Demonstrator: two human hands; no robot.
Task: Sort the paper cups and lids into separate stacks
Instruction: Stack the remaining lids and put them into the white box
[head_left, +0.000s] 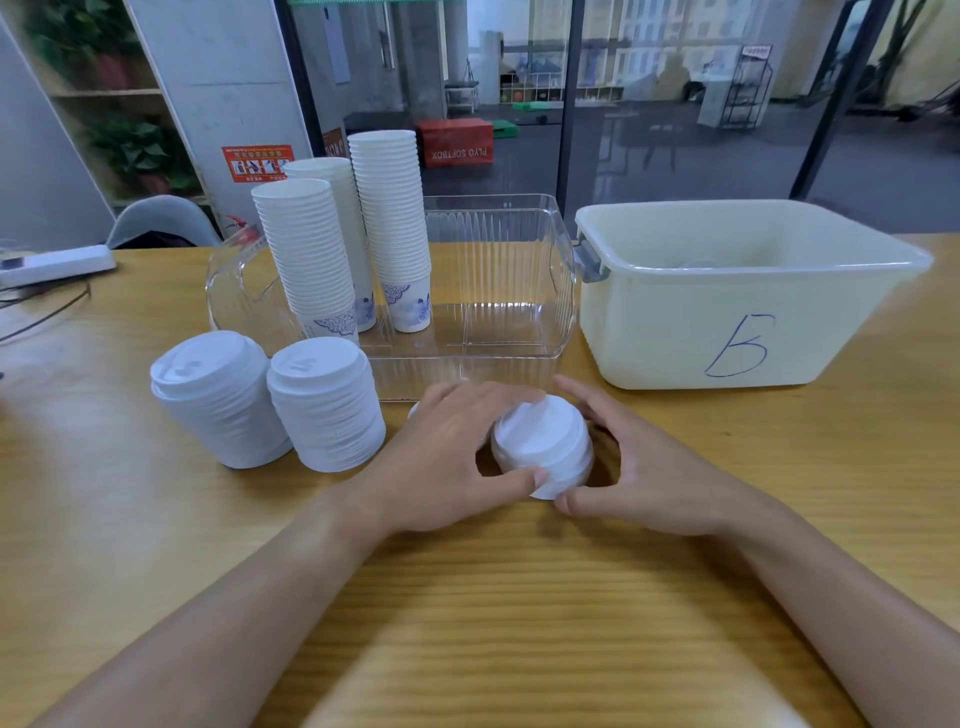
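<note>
Wooden table (156, 519), white power strip (57, 265) at its far left edge, grey chair (161, 221) behind it, shelf with potted plants (130, 150) far left, red plyo box (456, 141) beyond the glass, black wire rack (748, 88) far right.

Wood-grain counter (519, 597) carried two white lid stacks (223, 400) (327, 405) side by side at left. Behind them sat a clear plastic bin (514, 291). Right of it, nearly touching, stood a cream tub (727, 312) marked "B". In front of the bin, a short lid stack (545, 447) rested on the wood. A white power strip (57, 265) lay at the far left edge.
</note>
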